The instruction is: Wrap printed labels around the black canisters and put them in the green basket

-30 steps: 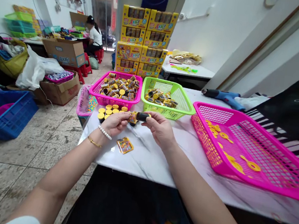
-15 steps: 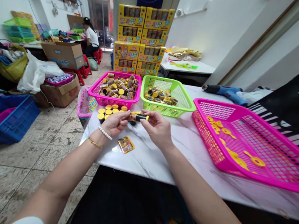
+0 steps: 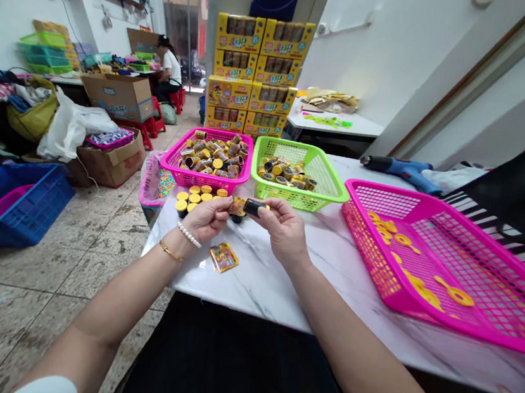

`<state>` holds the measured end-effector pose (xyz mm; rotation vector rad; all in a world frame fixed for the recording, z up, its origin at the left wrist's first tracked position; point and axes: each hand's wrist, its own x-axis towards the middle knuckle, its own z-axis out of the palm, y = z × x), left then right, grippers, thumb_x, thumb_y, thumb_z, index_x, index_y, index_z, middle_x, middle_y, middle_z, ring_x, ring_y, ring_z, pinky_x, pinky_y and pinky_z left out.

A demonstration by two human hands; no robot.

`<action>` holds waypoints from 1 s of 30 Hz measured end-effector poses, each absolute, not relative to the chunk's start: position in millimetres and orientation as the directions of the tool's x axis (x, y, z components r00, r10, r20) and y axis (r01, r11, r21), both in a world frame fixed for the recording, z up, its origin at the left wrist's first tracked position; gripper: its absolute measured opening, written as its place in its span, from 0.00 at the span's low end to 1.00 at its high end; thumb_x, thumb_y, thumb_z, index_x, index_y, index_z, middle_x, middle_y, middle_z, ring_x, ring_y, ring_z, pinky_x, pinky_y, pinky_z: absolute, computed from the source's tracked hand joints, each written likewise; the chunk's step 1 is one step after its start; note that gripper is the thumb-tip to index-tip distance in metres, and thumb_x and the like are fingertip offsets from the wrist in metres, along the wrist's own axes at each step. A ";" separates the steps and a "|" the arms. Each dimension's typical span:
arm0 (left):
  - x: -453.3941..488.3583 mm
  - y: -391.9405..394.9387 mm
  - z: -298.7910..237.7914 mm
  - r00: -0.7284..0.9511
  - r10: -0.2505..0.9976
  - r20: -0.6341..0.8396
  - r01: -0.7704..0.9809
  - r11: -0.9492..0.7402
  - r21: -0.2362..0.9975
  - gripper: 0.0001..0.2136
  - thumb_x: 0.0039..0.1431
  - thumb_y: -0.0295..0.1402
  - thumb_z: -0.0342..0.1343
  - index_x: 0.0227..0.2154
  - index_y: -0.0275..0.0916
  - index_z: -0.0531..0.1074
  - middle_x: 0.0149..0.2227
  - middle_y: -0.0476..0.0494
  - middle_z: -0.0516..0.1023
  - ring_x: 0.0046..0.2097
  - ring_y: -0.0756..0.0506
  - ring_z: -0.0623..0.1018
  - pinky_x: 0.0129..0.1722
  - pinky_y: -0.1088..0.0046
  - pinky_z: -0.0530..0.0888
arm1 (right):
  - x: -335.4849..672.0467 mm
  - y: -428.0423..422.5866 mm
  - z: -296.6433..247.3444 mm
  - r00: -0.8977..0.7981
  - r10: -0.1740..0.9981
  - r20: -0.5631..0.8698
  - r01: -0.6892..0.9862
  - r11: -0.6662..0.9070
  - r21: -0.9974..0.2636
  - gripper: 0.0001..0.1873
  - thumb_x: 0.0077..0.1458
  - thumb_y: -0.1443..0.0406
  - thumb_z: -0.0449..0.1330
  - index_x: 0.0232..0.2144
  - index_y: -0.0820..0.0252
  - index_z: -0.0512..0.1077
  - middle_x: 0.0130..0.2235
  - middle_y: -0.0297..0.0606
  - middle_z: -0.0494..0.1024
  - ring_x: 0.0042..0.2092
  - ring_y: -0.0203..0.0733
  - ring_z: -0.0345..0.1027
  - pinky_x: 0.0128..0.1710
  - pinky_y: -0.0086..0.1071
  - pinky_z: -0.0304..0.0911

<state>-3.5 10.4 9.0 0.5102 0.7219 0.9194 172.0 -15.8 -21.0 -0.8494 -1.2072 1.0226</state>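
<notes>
Both hands meet over the white marble table (image 3: 281,275). My right hand (image 3: 283,230) pinches a small black tube (image 3: 252,207) with a yellow end. My left hand (image 3: 206,216) is closed on a colourful printed label (image 3: 237,206) at the tube's left end. A small stack of the same labels (image 3: 223,257) lies flat on the table just below my hands. Several black tubes with yellow caps (image 3: 194,198) stand in a group behind my left hand.
A pink basket (image 3: 173,163) of labelled tubes and a green basket (image 3: 331,182) with fewer sit behind. A large pink tray (image 3: 496,276) holds yellow rings at right. A blue tool (image 3: 400,168), stacked yellow cartons (image 3: 258,75), floor crates and a seated person are further off.
My hands keep working the tube and label together with small finger shifts. The view has shifted slightly; nothing was picked up or put down.
</notes>
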 end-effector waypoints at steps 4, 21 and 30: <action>-3.4 10.0 9.4 0.408 0.852 -0.328 -0.514 0.512 0.688 0.10 0.64 0.23 0.54 0.25 0.33 0.66 0.21 0.53 0.69 0.13 0.61 0.57 0.09 0.89 0.49 | 167.5 -16.9 -22.1 0.010 0.947 0.322 -0.154 0.319 -0.935 0.24 0.44 0.47 0.72 0.34 0.54 0.68 0.35 0.36 0.81 0.37 0.45 0.78 0.42 0.44 0.77; -3.9 7.1 -2.5 0.386 0.917 -0.099 -0.502 0.299 0.812 0.10 0.47 0.30 0.68 0.25 0.32 0.72 0.16 0.56 0.63 0.15 0.58 0.58 0.12 0.84 0.48 | 170.5 -23.5 -23.3 0.057 0.859 0.508 0.114 0.500 -0.858 0.16 0.50 0.57 0.69 0.38 0.55 0.71 0.41 0.37 0.80 0.40 0.42 0.76 0.44 0.39 0.75; -2.7 1.9 -2.7 0.089 0.972 0.216 -0.345 -0.174 0.922 0.20 0.42 0.39 0.73 0.37 0.36 0.74 0.32 0.49 0.76 0.24 0.55 0.71 0.18 0.82 0.61 | 174.8 -25.9 -13.8 0.034 0.830 0.557 0.061 0.555 -0.830 0.19 0.46 0.56 0.73 0.39 0.53 0.76 0.38 0.35 0.77 0.35 0.40 0.73 0.36 0.35 0.75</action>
